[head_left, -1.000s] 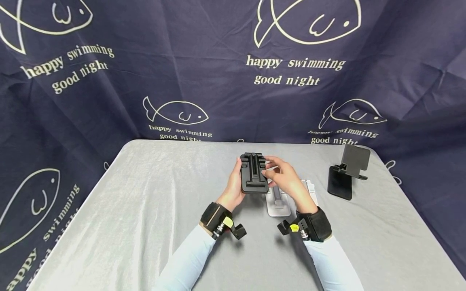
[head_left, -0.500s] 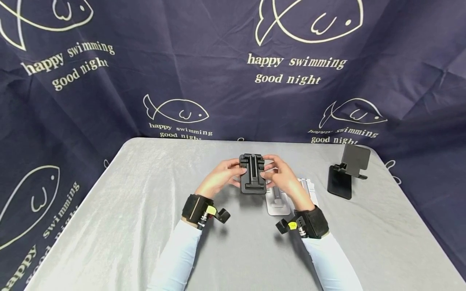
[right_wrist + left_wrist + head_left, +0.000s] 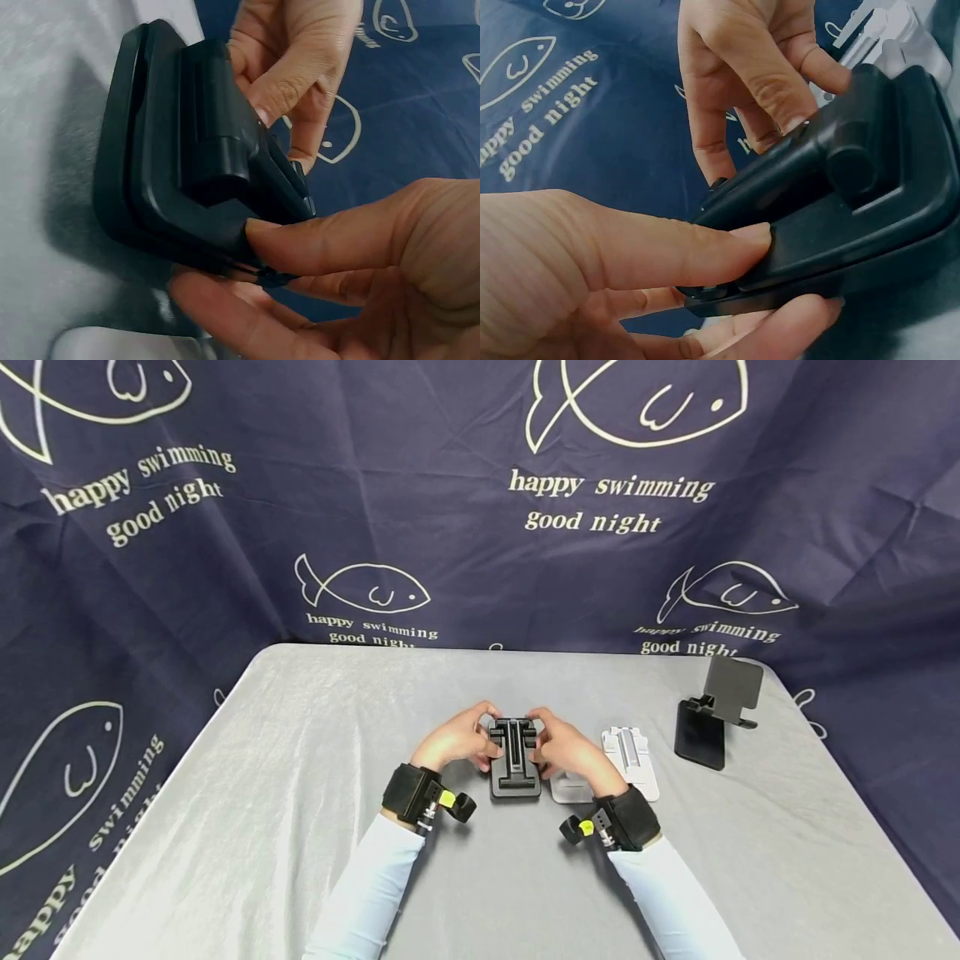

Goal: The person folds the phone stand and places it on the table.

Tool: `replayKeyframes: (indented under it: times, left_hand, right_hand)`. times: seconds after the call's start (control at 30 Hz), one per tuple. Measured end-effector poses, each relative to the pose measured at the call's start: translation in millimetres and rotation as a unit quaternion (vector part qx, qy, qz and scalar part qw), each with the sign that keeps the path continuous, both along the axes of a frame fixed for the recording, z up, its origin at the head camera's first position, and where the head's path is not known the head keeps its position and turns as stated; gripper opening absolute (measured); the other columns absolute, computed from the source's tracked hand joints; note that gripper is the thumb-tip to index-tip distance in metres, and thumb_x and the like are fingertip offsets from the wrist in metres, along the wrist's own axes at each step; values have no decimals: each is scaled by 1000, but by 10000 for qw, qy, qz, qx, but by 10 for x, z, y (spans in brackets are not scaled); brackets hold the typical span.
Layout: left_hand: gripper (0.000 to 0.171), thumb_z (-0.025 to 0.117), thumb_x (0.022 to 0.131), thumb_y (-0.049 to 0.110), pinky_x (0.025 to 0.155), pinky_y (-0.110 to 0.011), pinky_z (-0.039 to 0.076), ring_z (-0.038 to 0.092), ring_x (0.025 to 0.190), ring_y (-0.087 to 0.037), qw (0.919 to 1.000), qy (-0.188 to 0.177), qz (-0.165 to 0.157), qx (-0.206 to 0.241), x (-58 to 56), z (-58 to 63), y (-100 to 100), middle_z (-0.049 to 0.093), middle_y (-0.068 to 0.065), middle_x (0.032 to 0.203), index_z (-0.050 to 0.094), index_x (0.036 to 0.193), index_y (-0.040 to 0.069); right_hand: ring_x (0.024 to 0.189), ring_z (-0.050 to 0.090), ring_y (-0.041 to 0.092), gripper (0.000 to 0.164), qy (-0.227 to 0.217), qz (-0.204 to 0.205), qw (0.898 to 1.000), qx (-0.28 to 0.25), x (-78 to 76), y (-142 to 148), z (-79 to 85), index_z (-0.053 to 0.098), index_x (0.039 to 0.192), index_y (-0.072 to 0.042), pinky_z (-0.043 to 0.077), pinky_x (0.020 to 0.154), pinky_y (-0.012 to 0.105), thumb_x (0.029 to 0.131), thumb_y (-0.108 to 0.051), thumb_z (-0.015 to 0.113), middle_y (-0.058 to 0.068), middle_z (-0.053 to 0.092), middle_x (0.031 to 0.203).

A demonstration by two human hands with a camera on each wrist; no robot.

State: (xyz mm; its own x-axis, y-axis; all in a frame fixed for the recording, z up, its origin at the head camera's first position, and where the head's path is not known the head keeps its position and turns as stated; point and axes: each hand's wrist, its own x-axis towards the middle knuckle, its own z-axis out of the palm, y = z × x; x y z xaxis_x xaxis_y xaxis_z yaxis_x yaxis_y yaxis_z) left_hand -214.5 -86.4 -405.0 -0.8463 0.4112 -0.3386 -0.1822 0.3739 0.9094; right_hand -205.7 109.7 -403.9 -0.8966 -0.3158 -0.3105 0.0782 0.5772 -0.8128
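The left hand [image 3: 455,739] and the right hand [image 3: 566,748] pinched opposite sides of the black, rectangular, folded plastic stand [image 3: 516,763], which seemed to need even, level support.

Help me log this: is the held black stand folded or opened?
Folded: on the black stand, the arm lies flat along the plate.

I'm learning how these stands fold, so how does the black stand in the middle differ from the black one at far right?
The middle stand is folded flat; the right stand is opened up. The middle stand is held from both sides; the right stand rests on the table untouched. Both are black.
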Motion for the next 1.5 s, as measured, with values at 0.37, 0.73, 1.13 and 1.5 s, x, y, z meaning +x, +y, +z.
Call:
replayKeyframes:
  times: [0.37,0.73,1.13,1.5]
  left_hand:
    - [50,64,74,-13,60,-36,58,61,58,-21,9996,39,-22,-288,-2,-109,66,58,-11,83,47,117,6]
    - [50,68,70,-10,59,-31,57,64,63,-22,9922,597,73,-1091,13,-111,111,61,-19,104,54,116,5]
    - [41,73,73,-2,57,-25,52,58,80,-23,9732,1135,239,-1984,31,-125,179,53,-23,115,63,113,1]
    - [42,73,73,-2,53,-22,50,60,59,-15,9694,1191,287,-2127,43,-107,202,50,-26,120,62,114,0]
  right_hand:
    - [61,61,21,68,356,2,9944,999,39,-114,-43,36,140,-1,55,52,30,79,8,65,21,61,95]
    - [100,62,33,51,1564,191,9586,2371,134,-201,-37,52,128,0,51,83,48,80,-6,68,21,64,112]
    - [78,55,24,23,2020,94,9462,2527,149,-253,-120,65,106,2,50,69,40,85,-7,66,17,57,93]
    - [72,53,23,21,2082,54,9435,2576,136,-257,-173,65,103,3,50,66,39,84,-7,66,15,54,89]
